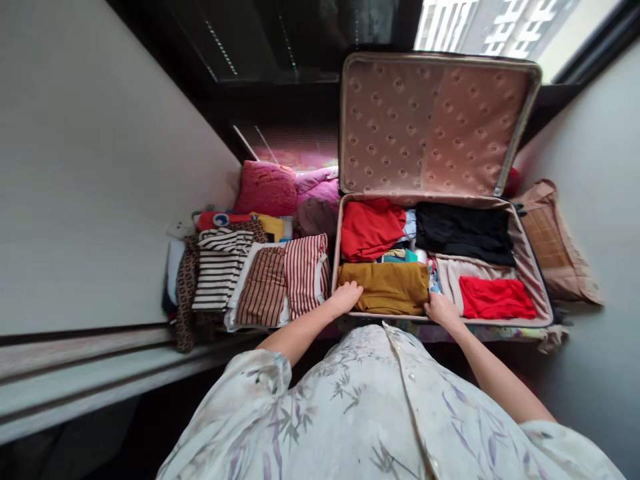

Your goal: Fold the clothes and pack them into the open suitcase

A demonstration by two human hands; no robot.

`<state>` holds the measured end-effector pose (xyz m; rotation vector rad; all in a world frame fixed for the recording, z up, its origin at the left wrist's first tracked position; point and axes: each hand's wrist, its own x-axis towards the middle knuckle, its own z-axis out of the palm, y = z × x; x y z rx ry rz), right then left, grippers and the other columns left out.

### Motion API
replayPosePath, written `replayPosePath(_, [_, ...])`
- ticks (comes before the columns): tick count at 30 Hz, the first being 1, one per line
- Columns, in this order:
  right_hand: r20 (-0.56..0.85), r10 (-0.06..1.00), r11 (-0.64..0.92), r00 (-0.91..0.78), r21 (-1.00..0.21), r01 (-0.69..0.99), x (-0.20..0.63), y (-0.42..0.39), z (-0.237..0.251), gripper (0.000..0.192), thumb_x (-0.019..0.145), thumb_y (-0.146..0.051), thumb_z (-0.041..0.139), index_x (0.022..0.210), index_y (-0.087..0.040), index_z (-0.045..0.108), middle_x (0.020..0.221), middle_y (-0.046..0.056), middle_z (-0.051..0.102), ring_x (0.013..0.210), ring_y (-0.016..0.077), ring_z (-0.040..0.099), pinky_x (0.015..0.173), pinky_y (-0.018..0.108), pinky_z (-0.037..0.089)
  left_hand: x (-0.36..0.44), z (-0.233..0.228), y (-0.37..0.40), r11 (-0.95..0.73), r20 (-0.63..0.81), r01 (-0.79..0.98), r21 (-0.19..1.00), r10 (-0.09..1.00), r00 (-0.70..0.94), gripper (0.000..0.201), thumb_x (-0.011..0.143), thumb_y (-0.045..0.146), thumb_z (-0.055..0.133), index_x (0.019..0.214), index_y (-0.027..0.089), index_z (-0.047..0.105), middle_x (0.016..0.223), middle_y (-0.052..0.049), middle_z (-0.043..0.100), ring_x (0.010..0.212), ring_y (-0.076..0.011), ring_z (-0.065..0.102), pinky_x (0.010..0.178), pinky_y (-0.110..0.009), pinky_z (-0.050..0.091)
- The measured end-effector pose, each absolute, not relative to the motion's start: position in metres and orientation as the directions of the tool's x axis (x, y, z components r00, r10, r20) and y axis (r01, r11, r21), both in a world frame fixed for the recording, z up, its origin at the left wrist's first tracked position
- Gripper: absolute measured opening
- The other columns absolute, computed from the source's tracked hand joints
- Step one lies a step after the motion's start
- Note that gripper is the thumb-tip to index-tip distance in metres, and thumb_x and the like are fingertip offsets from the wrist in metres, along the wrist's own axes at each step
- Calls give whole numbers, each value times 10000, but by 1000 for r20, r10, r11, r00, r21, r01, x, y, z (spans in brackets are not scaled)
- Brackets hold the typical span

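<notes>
- The left hand (349, 296) and right hand (441, 310) are placed apart, at nine and three o'clock of mustard cloth (390, 287); grip cannot be told.
- Black garment (465, 230) is laid at two o'clock.

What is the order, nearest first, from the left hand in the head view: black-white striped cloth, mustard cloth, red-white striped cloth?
1. Mustard cloth: touching the left hand.
2. Red-white striped cloth: left of the suitcase.
3. Black-white striped cloth: farther left.
</notes>
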<state>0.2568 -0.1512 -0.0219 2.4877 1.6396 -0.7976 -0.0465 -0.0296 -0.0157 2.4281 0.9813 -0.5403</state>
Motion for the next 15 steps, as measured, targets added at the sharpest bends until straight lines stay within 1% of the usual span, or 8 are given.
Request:
replayPosePath(2, [-327,904,-345,276,-175,922,257,-154,-17,446,877,-295,607,1285,-122,656,1123,260,687,1062,386,668,869,479,508,-47,-18,-30,-575,-532,738,353,525,664,405,831,108,698,1220,168,601,1267,-188,554,1170,-356,605,979,-469,530])
replayPosePath(3, [-256,941,-271,221,-181,945,256,-151,-17,521,888,-316,604,1372,-125,600,1200,276,657,1119,406,645,894,498,504,-48,-18,-30,-532,-540,745,402,520,662,475,782,132,763,1226,175,599,1296,-189,539,1188,-376,597,991,-486,522])
replayPosePath(5, [-167,982,-125,85,-241,962,251,-141,-25,648,895,-352,610,1502,-164,480,1244,257,641,1124,392,647,887,479,518,-48,-20,-31,-432,-547,773,465,546,635,538,733,126,801,1230,181,604,1342,-195,515,1219,-412,583,994,-519,513])
replayPosePath(7, [-226,974,-72,-6,-335,939,244,-127,-40,748,873,-345,631,1564,-186,393,1137,199,687,1016,341,696,833,420,537,-45,-21,-34,-363,-545,814,453,610,576,523,748,40,730,1238,174,606,1358,-211,511,1238,-427,577,988,-543,511])
replayPosePath(9, [-328,944,-111,-26,-393,913,238,-116,-58,823,838,-325,640,1589,-171,341,1006,145,719,925,311,726,800,386,539,-39,-22,-38,-348,-528,845,405,666,527,530,757,-32,651,1250,155,603,1350,-228,521,1240,-428,580,984,-555,512])
replayPosePath(11, [-358,933,-137,-28,-428,893,236,-112,-73,860,812,-312,632,1597,-159,315,960,128,734,915,311,738,812,392,538,-38,-20,-42,-355,-486,835,422,688,538,508,755,-29,666,1229,149,619,1314,-219,548,1217,-402,596,991,-533,511])
replayPosePath(13, [-336,942,-139,-28,-465,874,239,-115,-81,869,799,-304,614,1600,-168,306,946,123,740,894,311,741,818,409,539,-49,-15,-43,-358,-372,735,575,686,625,421,769,50,733,1168,159,653,1243,-173,594,1169,-335,622,1008,-467,511])
replayPosePath(15, [-320,946,-131,-44,-503,854,244,-122,-81,868,801,-307,589,1606,-168,294,902,108,735,840,306,736,796,413,542,-77,-9,-42,-332,-162,582,742,754,637,284,826,144,734,1102,180,682,1160,-118,634,1120,-259,638,1017,-389,506])
